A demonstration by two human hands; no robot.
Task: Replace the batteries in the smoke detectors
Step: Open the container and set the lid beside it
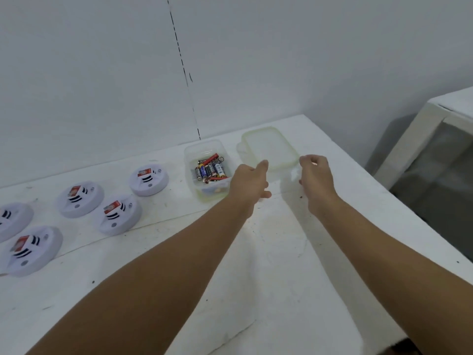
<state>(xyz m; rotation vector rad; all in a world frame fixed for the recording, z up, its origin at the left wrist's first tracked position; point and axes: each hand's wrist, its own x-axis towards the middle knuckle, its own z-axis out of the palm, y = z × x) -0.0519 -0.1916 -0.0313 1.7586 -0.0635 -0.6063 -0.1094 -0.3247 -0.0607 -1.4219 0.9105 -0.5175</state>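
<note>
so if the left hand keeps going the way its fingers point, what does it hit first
Most likely the clear plastic lid with the greenish rim, lying flat just beyond the left hand; depth is uncertain, so it may pass over it.

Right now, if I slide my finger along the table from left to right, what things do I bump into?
Smoke detectors → open box of batteries → left hand → see-through lid → right hand.
</note>
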